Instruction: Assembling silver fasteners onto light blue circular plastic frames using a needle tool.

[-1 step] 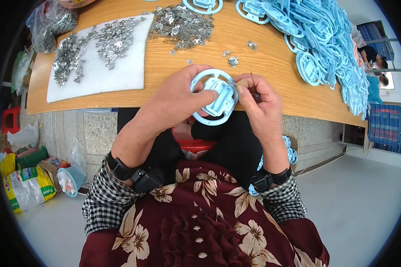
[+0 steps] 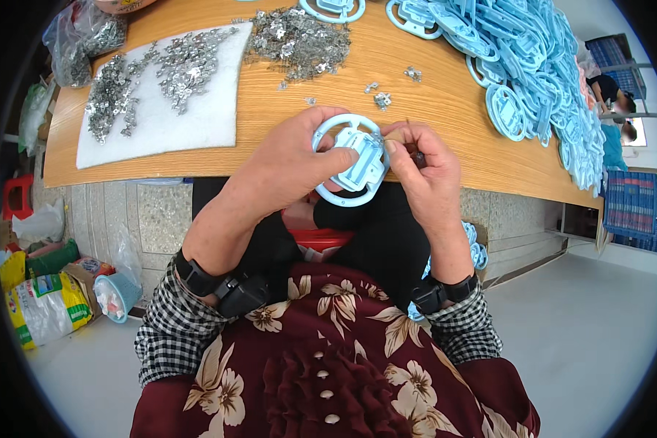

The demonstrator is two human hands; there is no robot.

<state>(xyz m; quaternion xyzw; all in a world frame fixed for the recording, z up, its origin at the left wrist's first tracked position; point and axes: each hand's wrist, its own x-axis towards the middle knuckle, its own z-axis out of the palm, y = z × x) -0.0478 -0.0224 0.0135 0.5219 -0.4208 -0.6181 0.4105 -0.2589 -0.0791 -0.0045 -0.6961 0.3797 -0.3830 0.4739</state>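
Over the table's front edge, my left hand (image 2: 285,160) grips a light blue plastic steering-wheel-shaped part (image 2: 362,169), thumb across its middle and fingers behind the rim. The part is tilted toward me, and its recessed centre shows. My right hand (image 2: 427,164) is closed in a pinch at the part's upper right side. Thumb and forefinger meet at the inner compartment's edge. Something thin and dark pokes up past those fingers, but what they hold is mostly hidden. A few small metal clips (image 2: 382,101) lie on the wood just beyond the part.
Metal clips form a heap (image 2: 299,44) on the table (image 2: 270,139) and lie scattered on a white foam sheet (image 2: 190,131). A clear bag (image 2: 69,55) holds more. Blue parts (image 2: 518,58) are piled at the right. A small blue bin (image 2: 120,296) stands on the floor at left.
My right hand has shifted very slightly left, its fingertips a little closer in over the blue part. My left hand and the part stay in place.
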